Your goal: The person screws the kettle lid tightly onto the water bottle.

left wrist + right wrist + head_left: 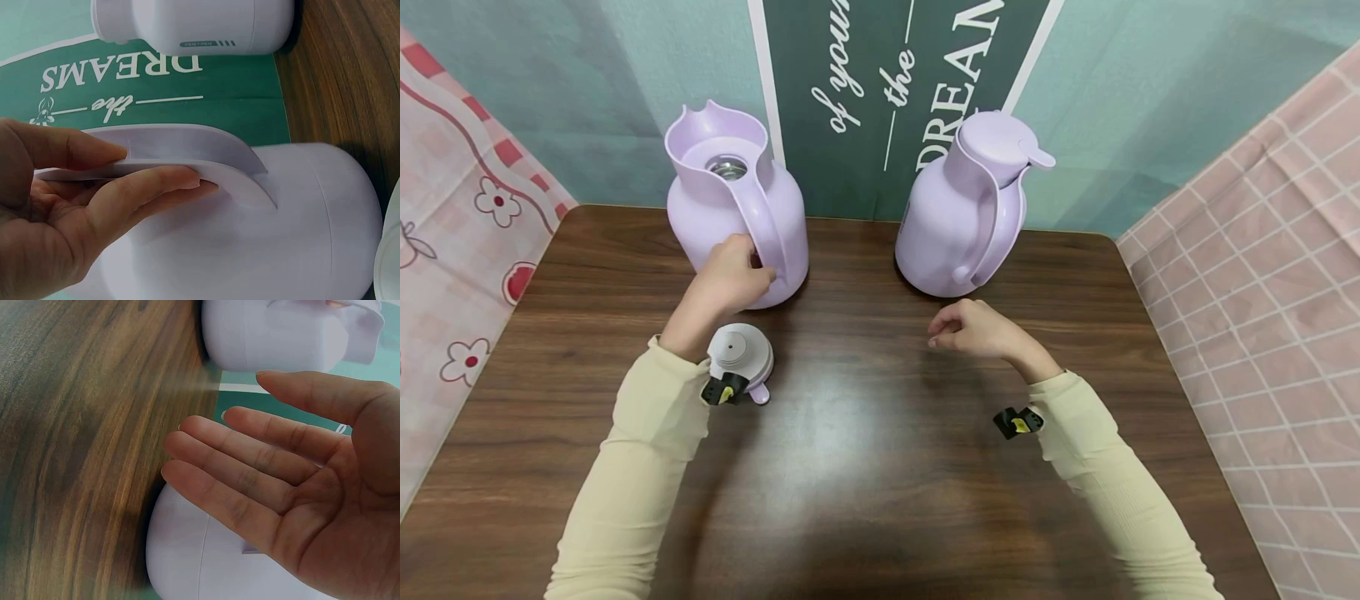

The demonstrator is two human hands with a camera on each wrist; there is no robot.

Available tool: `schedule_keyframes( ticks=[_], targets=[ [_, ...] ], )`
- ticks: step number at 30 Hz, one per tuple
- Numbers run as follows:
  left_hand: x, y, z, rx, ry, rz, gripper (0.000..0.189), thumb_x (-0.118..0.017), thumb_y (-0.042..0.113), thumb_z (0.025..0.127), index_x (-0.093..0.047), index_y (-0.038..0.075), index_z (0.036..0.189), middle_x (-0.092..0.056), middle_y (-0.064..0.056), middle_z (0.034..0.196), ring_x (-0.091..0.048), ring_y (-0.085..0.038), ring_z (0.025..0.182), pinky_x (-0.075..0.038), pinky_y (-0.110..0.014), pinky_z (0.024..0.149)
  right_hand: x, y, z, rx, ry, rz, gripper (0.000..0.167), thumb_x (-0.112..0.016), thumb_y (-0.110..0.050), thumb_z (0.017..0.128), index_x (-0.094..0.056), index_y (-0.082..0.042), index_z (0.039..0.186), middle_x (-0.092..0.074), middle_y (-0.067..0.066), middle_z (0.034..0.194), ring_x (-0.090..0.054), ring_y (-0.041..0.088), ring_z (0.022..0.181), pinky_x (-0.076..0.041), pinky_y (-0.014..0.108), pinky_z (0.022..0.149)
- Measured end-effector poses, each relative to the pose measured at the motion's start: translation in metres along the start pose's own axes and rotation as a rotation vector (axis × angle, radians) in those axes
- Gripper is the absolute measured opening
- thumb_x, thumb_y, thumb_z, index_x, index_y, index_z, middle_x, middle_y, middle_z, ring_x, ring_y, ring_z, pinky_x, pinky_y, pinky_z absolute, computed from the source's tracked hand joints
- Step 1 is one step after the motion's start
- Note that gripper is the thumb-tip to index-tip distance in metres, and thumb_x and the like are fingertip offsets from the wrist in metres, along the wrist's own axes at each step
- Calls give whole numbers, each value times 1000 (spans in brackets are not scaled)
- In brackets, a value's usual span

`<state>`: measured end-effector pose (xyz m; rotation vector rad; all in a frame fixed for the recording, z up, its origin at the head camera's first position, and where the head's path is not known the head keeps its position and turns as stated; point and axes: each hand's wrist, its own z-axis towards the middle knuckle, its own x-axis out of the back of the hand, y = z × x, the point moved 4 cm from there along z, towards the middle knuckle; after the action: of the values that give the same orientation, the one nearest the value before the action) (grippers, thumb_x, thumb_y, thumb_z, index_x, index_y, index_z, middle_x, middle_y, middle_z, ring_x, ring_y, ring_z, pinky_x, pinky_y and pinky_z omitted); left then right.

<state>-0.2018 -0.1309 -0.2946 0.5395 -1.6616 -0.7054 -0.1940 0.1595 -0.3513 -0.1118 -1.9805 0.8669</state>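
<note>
At the back left stands a lilac thermos jug [700, 221] with its top uncovered and the metal inside showing. My left hand [733, 275] holds this jug's handle [758, 212]; in the left wrist view the thumb and fingers [147, 187] pinch the handle from both sides. The removed lid [741, 354], pale with a lilac tab, lies on the table below my left wrist. My right hand [973, 327] hovers with relaxed fingers in front of a second lilac thermos jug [936, 225], whose lid [997, 142] is on. In the right wrist view that palm holds nothing.
The dark wooden table [865, 467] ends at a green cloth backdrop [1112, 100] with white lettering, close behind both jugs. A pink checked cloth [1262, 275] hangs on the right and a flowered cloth [467, 250] on the left.
</note>
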Motion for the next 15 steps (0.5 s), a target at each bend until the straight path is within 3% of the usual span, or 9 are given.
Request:
schedule_keyframes(
  ticks=[10, 15],
  targets=[
    [12, -12, -3, -56, -42, -15, 14, -46, -3, 73, -57, -7, 82, -49, -12, 70, -45, -27, 68, -35, -32, 57, -3, -6, 2, 41, -5, 48, 23, -67, -8, 80, -65, 2, 100, -68, 9, 87, -64, 18, 81, -50, 32, 69],
    [13, -14, -4, -57, -39, -3, 21, -47, -3, 73, -60, -9, 88, -53, -13, 72, -45, -27, 69, -36, -31, 57, -7, -8, 4, 117, -36, 102, 31, -64, -5, 83, -58, 5, 112, -63, 20, 104, -61, 28, 96, -49, 34, 78]
  ],
)
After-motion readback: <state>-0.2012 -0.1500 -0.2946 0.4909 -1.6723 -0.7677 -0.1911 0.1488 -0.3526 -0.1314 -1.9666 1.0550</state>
